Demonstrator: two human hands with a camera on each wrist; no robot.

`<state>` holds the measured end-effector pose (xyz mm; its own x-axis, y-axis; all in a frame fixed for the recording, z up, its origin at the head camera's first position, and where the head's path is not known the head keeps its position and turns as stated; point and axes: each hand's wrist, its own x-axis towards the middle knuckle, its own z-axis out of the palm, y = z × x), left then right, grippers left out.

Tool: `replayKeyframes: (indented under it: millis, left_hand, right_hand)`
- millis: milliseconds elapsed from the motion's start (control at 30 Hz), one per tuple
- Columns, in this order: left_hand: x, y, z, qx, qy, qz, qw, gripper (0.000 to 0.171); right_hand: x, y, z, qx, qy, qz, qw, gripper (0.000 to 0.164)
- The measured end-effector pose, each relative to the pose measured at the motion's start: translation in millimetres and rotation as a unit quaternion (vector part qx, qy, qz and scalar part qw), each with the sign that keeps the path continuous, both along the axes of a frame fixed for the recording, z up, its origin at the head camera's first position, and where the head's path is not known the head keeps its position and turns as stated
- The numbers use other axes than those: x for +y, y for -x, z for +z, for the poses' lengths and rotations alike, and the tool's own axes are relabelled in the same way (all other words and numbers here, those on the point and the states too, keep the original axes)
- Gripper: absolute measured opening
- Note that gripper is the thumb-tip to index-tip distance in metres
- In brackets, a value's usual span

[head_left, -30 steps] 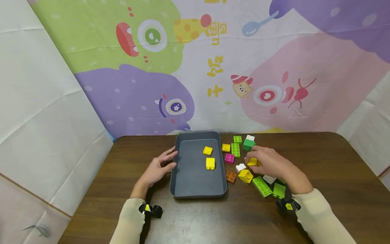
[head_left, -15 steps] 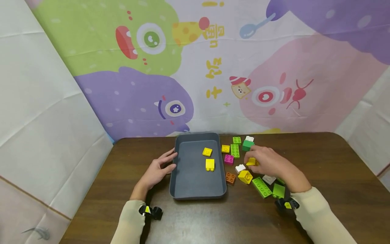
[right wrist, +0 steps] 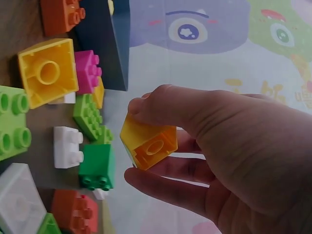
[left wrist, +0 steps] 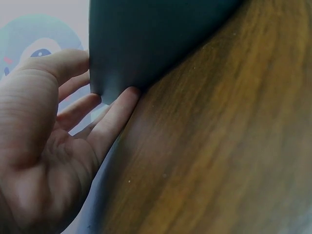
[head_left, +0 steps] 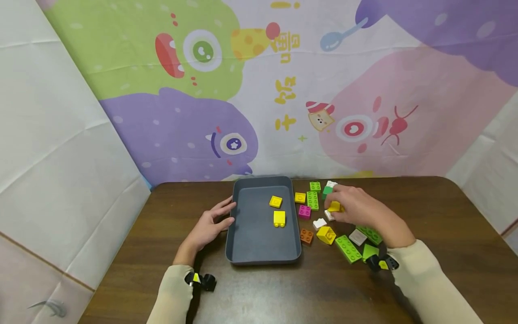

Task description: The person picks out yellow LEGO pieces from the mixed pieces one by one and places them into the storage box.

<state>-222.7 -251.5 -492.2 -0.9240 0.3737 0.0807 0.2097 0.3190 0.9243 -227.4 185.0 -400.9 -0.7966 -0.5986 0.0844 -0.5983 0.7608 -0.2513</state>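
In the head view my left hand point(head_left: 208, 227) rests against the left side of the dark grey tray point(head_left: 263, 260). Its fingertips touch the tray's outer wall point(left wrist: 146, 39) with the fingers fairly straight. My right hand point(head_left: 358, 204) pinches a yellow toy building brick point(right wrist: 146, 134) between thumb and fingers. That brick is held above the table, its hollow underside partly facing the right wrist camera. Inside the tray lie a flat yellow brick point(head_left: 276, 201) and a taller yellow brick point(head_left: 279, 218).
Right of the tray lie several loose bricks, among them a magenta brick point(head_left: 305, 211), an orange-brown brick point(head_left: 306, 236), a slanted yellow brick point(head_left: 326, 235), a white brick point(head_left: 319, 223) and a long lime brick point(head_left: 348, 249). A printed cloth point(head_left: 283, 153) hangs behind the table.
My right hand has risen slightly with the yellow brick, uncovering a white brick below it and more of a lime brick near the wrist. My left hand stays at the tray.
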Motion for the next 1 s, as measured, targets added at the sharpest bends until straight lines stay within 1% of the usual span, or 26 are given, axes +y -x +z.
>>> replayKeyframes:
  millis: [300,467,600,733,1000]
  left_hand:
    - [0,-2.6,0.3,-0.001,-0.001,0.003,1.0,0.055]
    - [1,-0.8,0.2,0.001,-0.001,0.001,1.0,0.056]
    - [2,0.3,0.0,0.005,-0.01,-0.002,0.9999,0.056]
    - [1,0.9,0.1,0.005,-0.012,0.001,0.9999,0.057]
    - [0,1.0,-0.2,-0.001,-0.01,0.001,0.9999,0.057]
  right_hand:
    - [-6,4.0,16.9,0.009,-0.009,0.0,1.0,0.02]
    - [-8,4.4,28.8,0.009,0.0,-0.002,1.0,0.019]
    - [-7,4.6,35.1,0.022,0.011,0.009,1.0,0.018]
    - [-8,7.1,32.9,0.025,0.015,0.014,0.999,0.018]
    - [-13,11.4,21.9,-0.003,0.021,-0.005,1.0,0.02]
